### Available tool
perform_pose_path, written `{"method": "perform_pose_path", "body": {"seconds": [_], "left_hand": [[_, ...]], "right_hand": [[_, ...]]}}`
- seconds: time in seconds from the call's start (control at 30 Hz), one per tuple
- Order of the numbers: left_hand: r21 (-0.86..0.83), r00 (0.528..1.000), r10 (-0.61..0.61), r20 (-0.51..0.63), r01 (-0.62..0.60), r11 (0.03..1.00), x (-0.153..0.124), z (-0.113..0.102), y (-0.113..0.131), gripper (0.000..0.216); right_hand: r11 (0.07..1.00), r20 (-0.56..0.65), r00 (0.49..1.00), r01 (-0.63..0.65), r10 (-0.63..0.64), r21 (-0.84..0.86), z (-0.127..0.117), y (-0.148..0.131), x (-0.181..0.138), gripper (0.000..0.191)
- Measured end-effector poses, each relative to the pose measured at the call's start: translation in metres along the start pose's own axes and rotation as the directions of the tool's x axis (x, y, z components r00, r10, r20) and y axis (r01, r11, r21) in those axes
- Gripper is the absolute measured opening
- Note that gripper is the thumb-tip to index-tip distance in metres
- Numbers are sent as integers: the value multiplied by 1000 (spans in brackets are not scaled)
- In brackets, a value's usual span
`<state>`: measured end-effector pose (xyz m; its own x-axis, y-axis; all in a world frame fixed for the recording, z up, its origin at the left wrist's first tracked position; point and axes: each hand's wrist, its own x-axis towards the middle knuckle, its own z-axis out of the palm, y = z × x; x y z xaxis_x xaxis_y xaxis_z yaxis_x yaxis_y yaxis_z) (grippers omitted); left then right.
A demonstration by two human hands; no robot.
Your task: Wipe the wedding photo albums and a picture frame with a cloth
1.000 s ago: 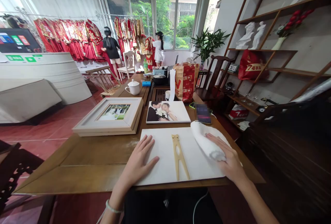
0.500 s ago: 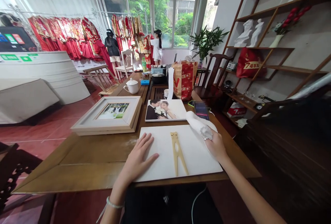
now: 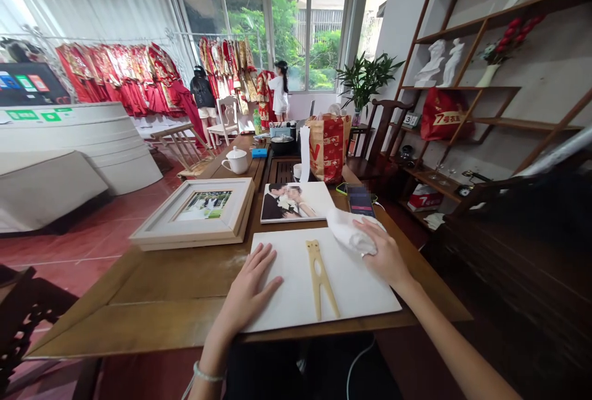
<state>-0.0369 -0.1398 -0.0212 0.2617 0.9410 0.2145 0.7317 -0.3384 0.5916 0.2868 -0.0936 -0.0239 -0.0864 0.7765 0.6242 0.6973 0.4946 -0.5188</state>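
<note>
Head view: wooden table, red garments beyond; left fingers spread on white board, right fingers around white cloth.

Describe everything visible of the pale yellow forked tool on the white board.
The pale yellow forked tool looks flat and smooth; whether it is wood or plastic I cannot tell. Its far end resembles an animal's head with two small ears and dark eye-like marks. Below that is an elongated hole, then two tapering prongs spread toward the board's near edge. It lies on the white board, between the left hand and right hand, touched by neither.
</note>
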Motion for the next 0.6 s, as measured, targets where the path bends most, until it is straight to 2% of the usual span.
{"method": "perform_pose_path", "body": {"seconds": [0.07, 0.13, 0.17, 0.23, 0.33, 0.47, 0.6], "left_hand": [[7, 1000, 2, -1, -2, 1000, 0, 0, 0, 49], [17, 1000, 9, -1, -9, 1000, -1, 0, 0, 49], [23, 1000, 12, 0, -12, 1000, -1, 0, -1, 49], [38, 1000, 16, 1, -16, 999, -1, 0, -1, 49], [68, 1000, 29, -5, -29, 997, 0, 2, -4, 49], [92, 998, 56, -15, -54, 994, 0, 5, -7, 49], [97, 998, 60, -17, -58, 994, 0, 6, -9, 49]], "right_hand": [[1000, -75, 997, 9, -10, -19, -4, 1, 7, 60], [997, -82, 995, 56, -60, -54, -6, 0, 15, 58], [992, -29, 995, 89, -92, -91, -5, -2, 19, 54], [973, 152, 981, 145, -119, -179, 0, -4, 24, 45], [957, 373, 926, 163, -64, -239, 11, -5, 27, 46], [964, 471, 882, 121, 5, -236, 17, -3, 29, 66], [966, 524, 850, 92, 50, -241, 7, -11, 23, 81]]}}
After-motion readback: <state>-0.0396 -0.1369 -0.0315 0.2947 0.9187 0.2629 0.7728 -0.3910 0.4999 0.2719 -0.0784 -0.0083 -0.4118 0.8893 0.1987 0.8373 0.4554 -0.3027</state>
